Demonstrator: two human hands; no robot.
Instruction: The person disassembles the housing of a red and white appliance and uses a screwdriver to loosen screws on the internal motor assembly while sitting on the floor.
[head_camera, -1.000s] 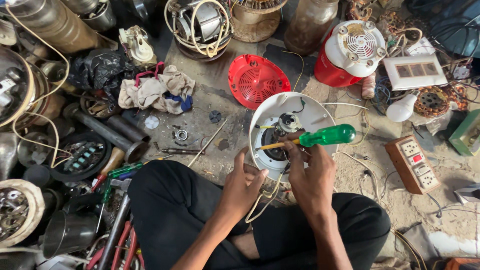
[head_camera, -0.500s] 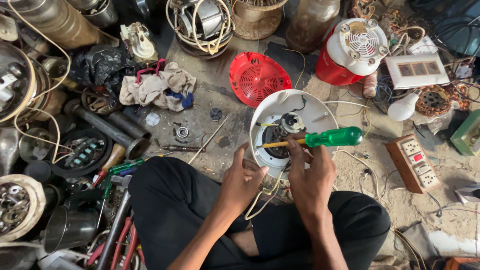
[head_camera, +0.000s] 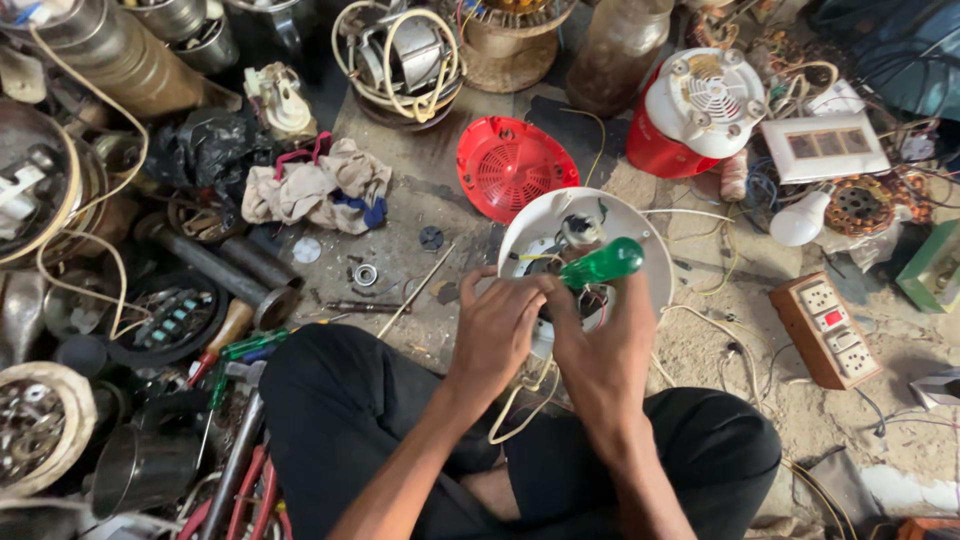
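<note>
Two hands meet over the white round housing on the floor: right hand clamped on a green-handled screwdriver, left hand pinching parts at its nine o'clock.

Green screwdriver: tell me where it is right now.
In the head view, the green screwdriver sits right of centre in the right hand, over the white round housing, below the red grille.
</note>
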